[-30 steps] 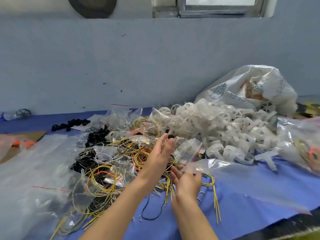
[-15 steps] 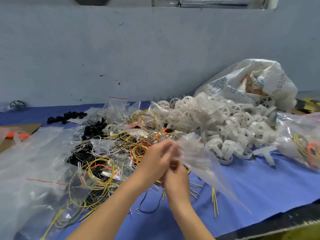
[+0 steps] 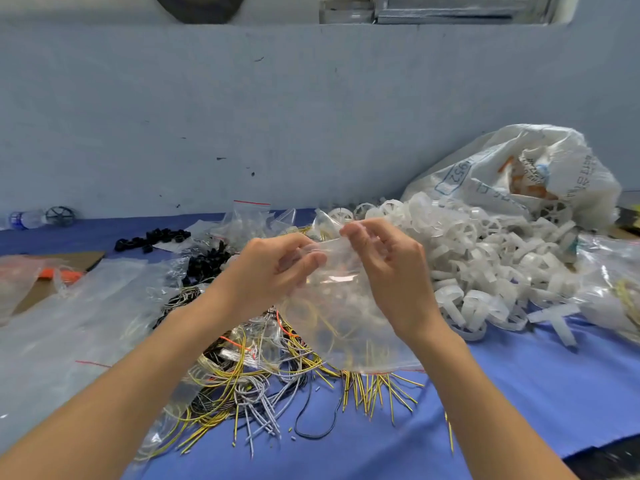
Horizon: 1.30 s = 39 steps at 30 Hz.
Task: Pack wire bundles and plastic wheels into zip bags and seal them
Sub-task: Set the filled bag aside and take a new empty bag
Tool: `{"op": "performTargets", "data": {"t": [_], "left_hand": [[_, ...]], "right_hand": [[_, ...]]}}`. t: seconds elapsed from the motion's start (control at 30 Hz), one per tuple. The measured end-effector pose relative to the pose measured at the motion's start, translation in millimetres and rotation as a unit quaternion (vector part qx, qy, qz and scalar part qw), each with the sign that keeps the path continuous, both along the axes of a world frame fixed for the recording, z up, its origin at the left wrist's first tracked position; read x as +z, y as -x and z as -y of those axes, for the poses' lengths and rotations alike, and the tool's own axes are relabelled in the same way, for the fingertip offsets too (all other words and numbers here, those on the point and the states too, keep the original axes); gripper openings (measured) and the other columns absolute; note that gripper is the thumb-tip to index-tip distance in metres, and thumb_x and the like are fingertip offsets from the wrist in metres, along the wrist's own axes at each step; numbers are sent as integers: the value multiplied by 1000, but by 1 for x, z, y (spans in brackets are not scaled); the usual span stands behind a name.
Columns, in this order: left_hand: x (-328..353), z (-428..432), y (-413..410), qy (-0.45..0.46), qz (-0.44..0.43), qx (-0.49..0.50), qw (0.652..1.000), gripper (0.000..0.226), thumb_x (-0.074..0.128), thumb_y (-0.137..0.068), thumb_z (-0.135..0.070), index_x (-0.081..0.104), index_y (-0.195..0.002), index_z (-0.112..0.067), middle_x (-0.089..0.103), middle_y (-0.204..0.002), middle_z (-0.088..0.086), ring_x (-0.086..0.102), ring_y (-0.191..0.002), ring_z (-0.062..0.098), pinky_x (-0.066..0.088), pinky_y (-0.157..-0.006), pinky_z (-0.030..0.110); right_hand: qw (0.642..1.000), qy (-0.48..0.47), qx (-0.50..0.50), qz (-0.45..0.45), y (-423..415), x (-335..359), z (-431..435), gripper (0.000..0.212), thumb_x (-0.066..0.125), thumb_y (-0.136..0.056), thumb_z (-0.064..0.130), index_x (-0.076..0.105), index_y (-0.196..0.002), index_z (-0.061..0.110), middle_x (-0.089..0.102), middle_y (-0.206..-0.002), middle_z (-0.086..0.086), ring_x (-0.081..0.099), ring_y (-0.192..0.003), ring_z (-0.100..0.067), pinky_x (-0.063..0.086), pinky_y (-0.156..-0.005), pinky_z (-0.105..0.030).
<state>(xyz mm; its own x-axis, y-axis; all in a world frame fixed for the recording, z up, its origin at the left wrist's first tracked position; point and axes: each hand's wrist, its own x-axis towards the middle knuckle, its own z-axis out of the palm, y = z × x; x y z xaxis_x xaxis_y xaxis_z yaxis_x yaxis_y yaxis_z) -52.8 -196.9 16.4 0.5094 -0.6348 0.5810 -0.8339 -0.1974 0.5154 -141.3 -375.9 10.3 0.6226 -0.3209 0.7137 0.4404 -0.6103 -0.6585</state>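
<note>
hands work the top edge of an empty zip bag (image 3: pixel 346 306): left hand (image 3: pixel 273 268) and right hand (image 3: pixel 388 268) each pinch it, held up over the wires (image 3: pixel 249 372). looks like opening the mouth; next comes a wire bundle, wheels (image 3: pixel 485 258) waiting just right.

Both bare forearms come up from the bottom edge, the left from the lower left corner and the right from right of centre, and meet at mid-frame. The left hand (image 3: pixel 273 271) has its fingers curled, pinching the top edge of a clear zip bag (image 3: pixel 346 327). The right hand (image 3: pixel 391 271), raised slightly higher, pinches the same edge just beside it.
</note>
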Motion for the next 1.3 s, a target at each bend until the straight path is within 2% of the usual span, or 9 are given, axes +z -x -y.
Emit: {"op": "performTargets", "data": {"t": [0.13, 0.37, 0.57, 0.67, 0.77, 0.87, 1.03, 1.17, 1.3], "left_hand": [[10, -20, -9, 44, -73, -27, 996, 27, 59, -92, -44, 71, -87, -20, 69, -68, 2, 65, -56, 15, 54, -55, 23], [23, -17, -8, 206, -252, 41, 945, 67, 42, -92, -67, 64, -49, -20, 66, -56, 8, 59, -44, 16, 48, -45, 20], [-12, 4, -12, 108, -366, 1, 924, 41, 59, -85, -58, 67, -79, -18, 72, -77, 0, 65, -59, 13, 52, -51, 25], [-40, 19, -17, 87, -340, 63, 934, 43, 54, -96, -45, 62, -73, -9, 55, -57, -4, 50, -48, 9, 40, -47, 18], [-62, 38, -18, 18, -288, 103, 952, 49, 45, -102, -39, 48, -59, -17, 40, -41, -13, 34, -38, 3, 27, -42, 15], [-67, 54, -19, -24, -295, 71, 953, 38, 44, -103, -35, 62, -73, -20, 48, -45, -13, 40, -38, 2, 31, -41, 17], [-42, 72, -21, 28, -287, 32, 957, 10, 56, -98, -29, 64, -99, -23, 69, -87, -1, 68, -66, 12, 54, -53, 21], [-32, 81, -18, 53, -263, 11, 963, 16, 58, -97, -29, 64, -85, -21, 64, -71, -5, 63, -56, 11, 52, -51, 25], [-22, 84, -20, 31, -71, 44, 996, 32, 52, -98, -41, 62, -78, -18, 54, -55, -11, 47, -47, 1, 39, -51, 24]], "right_hand": [[984, -178, 22, 14, -2, 4, 2, 24, 59, -98, 39, 71, -85, 24, 66, -69, 5, 63, -63, -14, 54, -59, -35], [966, -257, 14, 4, -7, 7, 1, 35, 53, -101, 43, 69, -81, 20, 49, -39, 1, 45, -34, -10, 37, -41, -16], [929, -341, -40, -135, -12, -47, 24, 38, 49, -103, 37, 68, -76, 18, 51, -44, 5, 47, -34, -10, 37, -41, -22], [930, -320, -89, -159, -8, -79, 38, 39, 49, -103, 39, 72, -80, 18, 51, -42, 9, 48, -39, -8, 41, -50, -28], [933, -283, -140, -170, -4, -94, 46, 34, 47, -103, 39, 69, -80, 27, 52, -46, 12, 56, -55, -21, 51, -63, -42], [936, -262, -144, -184, -6, -93, 50, 18, 50, -98, 47, 60, -87, 36, 68, -81, 11, 67, -82, -23, 56, -81, -51], [965, -152, -107, -187, -9, -78, 49, 32, 53, -95, 57, 70, -85, 31, 65, -66, 15, 63, -68, -12, 53, -66, -37], [974, -38, -105, -196, -1, -73, 42, 65, 32, -89, 78, 69, -91, 24, 66, -85, 5, 59, -84, -11, 47, -74, -37], [969, 114, -147, -162, 0, -64, 41, 42, 46, -97, 53, 67, -90, 17, 62, -82, 6, 56, -85, -20, 42, -76, -38]]}}
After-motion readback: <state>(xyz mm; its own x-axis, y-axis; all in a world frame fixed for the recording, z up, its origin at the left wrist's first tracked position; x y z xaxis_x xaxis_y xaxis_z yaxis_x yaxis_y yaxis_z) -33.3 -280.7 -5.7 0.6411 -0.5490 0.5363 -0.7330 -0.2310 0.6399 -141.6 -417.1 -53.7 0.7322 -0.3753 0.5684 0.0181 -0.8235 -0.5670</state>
